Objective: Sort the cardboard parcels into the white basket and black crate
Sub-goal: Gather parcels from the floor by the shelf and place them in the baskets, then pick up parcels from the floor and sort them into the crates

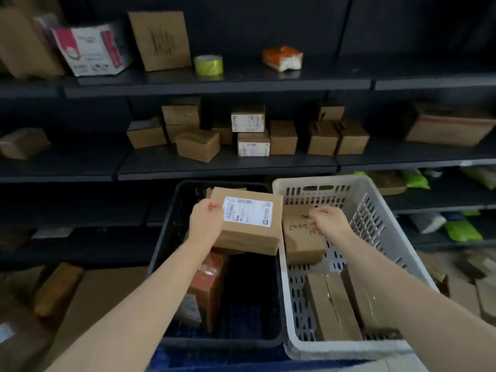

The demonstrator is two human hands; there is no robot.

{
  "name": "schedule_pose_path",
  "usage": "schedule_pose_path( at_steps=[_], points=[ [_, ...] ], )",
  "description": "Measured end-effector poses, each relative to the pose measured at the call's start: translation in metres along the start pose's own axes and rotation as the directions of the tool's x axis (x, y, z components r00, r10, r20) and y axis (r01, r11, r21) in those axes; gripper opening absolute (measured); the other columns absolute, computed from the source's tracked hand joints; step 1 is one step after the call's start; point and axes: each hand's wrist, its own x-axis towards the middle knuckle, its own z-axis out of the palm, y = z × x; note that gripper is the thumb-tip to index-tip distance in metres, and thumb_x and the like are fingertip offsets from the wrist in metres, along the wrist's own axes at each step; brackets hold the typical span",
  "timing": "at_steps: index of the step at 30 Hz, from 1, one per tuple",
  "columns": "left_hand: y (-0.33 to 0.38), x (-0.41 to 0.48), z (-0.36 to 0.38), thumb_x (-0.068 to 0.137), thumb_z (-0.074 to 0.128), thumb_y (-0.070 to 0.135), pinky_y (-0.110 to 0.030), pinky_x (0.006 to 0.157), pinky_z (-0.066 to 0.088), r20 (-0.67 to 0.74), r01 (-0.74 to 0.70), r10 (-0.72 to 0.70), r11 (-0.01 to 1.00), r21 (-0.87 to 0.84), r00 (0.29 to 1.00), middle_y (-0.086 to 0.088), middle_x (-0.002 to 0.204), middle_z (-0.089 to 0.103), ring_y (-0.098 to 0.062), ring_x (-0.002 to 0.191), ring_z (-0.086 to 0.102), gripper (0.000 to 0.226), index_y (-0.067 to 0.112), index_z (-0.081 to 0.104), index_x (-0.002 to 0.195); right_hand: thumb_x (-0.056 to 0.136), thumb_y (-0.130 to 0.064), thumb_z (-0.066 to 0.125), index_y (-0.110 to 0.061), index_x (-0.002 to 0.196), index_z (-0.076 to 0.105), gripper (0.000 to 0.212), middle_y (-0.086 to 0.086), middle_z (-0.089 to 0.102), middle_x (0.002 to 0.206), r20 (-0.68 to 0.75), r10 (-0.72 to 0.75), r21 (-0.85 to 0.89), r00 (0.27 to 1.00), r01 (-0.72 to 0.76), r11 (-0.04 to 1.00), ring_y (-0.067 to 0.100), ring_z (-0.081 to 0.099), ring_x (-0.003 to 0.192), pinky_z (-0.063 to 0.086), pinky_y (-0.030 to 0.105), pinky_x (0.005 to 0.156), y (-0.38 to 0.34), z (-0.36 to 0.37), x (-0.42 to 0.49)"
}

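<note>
Gripping one labelled parcel [249,224] with the left hand [206,220], thumb on top beside the white label, other fingers out of sight beneath, above the far part of the black crate [166,253]. Hanging over the handwritten parcel [300,237] with the right hand [328,220], fingers bent downward; not possible to tell whether touching it or grasping it. Two containers side by side, walls touching: black crate under the left hand, white basket [375,210] under the right hand. In the basket, three parcels counted: the handwritten one at the far end below the right hand, tilted, and two long parcels [330,307] lying flat below the right forearm. In the crate, one orange-brown parcel [209,285] standing under the left forearm, plus a corner of another just beyond the left hand, mostly hidden behind the labelled parcel. Beyond both hands, dark shelving [228,165] on several levels; on the level just above the hands, about a dozen small cardboard boxes [283,136], two with white labels facing front. Higher up: one tape roll [208,64], one orange packet [281,57], one flat brown box [161,40] leaning, one white and red carton [91,49]. To the right of the right hand, green bags [461,230] on lower shelves, blurred. Left of the left arm, brown cardboard on the floor, dim. Label print and handwriting too small to read; both arms cut off at the bottom edge.
</note>
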Motion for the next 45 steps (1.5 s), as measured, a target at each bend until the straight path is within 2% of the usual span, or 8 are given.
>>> schedule_pose_path(
  at_steps=[6,13,19,24,27,34,41,45],
  points=[
    [0.010,-0.008,0.000,0.090,0.044,0.010,-0.030,0.079,0.041,0.222,-0.074,0.070,0.997,0.012,0.972,-0.013,0.102,0.061,-0.025,0.094,0.055,0.026,0.005,0.065,0.104,0.096,-0.010,0.052,-0.005,0.114,0.058,0.020,0.014,0.067,0.087,0.087,0.142,0.013,0.986,-0.144,0.990,0.019,0.061,0.067,0.054,0.030,0.069,0.031,0.005,-0.047],
    [0.045,-0.051,0.059,0.090,0.043,0.009,-0.040,0.086,0.050,0.478,-0.132,0.102,0.991,0.028,0.872,-0.009,0.083,0.060,-0.026,0.084,0.056,0.018,0.010,0.059,0.082,0.095,-0.018,0.052,-0.011,0.112,0.063,0.022,0.002,0.060,0.108,0.078,0.072,-0.335,0.994,-0.042,0.941,0.015,0.057,0.100,0.048,0.031,0.090,0.051,-0.045,-0.101],
    [0.096,-0.131,0.178,0.095,0.044,0.010,-0.033,0.072,0.045,0.695,-0.257,0.152,0.965,0.049,0.703,-0.010,0.080,0.060,-0.025,0.081,0.057,0.024,0.012,0.058,0.075,0.093,-0.019,0.053,-0.010,0.120,0.059,0.029,0.007,0.061,0.112,-0.070,0.178,-0.356,0.982,-0.191,0.915,0.023,0.061,0.101,0.052,0.037,0.092,0.114,-0.168,-0.128],
    [0.142,-0.233,0.312,0.096,0.046,0.012,-0.025,0.058,0.041,0.833,-0.331,0.148,0.943,0.044,0.533,-0.005,0.075,0.058,-0.015,0.066,0.053,0.016,0.005,0.059,0.101,0.092,-0.011,0.052,-0.002,0.118,0.062,0.029,0.006,0.059,0.096,-0.149,0.229,-0.354,0.962,-0.268,0.896,0.019,0.056,0.084,0.045,0.021,0.060,0.202,-0.304,-0.150],
    [0.162,-0.290,0.393,0.096,0.047,0.015,-0.024,0.058,0.040,0.865,-0.347,0.134,0.937,0.049,0.483,-0.003,0.076,0.057,-0.011,0.066,0.052,0.015,0.009,0.059,0.102,0.094,-0.017,0.053,-0.009,0.112,0.062,0.022,0.005,0.059,0.101,-0.217,0.252,-0.301,0.943,-0.310,0.902,0.019,0.056,0.089,0.045,0.025,0.071,0.254,-0.393,-0.151],
    [0.190,-0.364,0.538,0.095,0.049,0.016,-0.025,0.058,0.039,0.901,-0.367,-0.005,0.912,0.182,0.433,-0.006,0.079,0.056,-0.017,0.071,0.051,0.011,0.010,0.058,0.098,0.095,-0.019,0.052,-0.008,0.117,0.057,0.025,0.010,0.060,0.099,-0.258,0.399,-0.098,0.880,-0.435,0.895,0.019,0.057,0.074,0.043,0.020,0.055,0.339,-0.539,-0.123],
    [0.199,-0.329,0.682,0.096,0.050,0.014,-0.025,0.057,0.038,0.864,-0.308,-0.132,0.899,0.311,0.487,-0.007,0.076,0.055,-0.015,0.065,0.049,0.010,0.009,0.056,0.100,0.093,-0.015,0.056,-0.013,0.107,0.055,0.015,0.002,0.057,0.086,-0.191,0.475,-0.046,0.859,-0.491,0.870,0.012,0.053,0.063,0.039,0.019,0.048,0.419,-0.613,-0.017],
    [0.190,-0.290,0.785,0.096,0.050,0.017,-0.030,0.068,0.045,0.797,-0.219,-0.239,0.882,0.417,0.554,-0.006,0.078,0.058,-0.017,0.070,0.055,0.009,0.011,0.056,0.100,0.092,-0.017,0.057,-0.008,0.112,0.060,0.022,0.002,0.056,0.083,-0.192,0.503,-0.087,0.843,-0.525,0.847,0.022,0.055,0.080,0.041,0.022,0.058,0.469,-0.653,0.068]
  ],
)
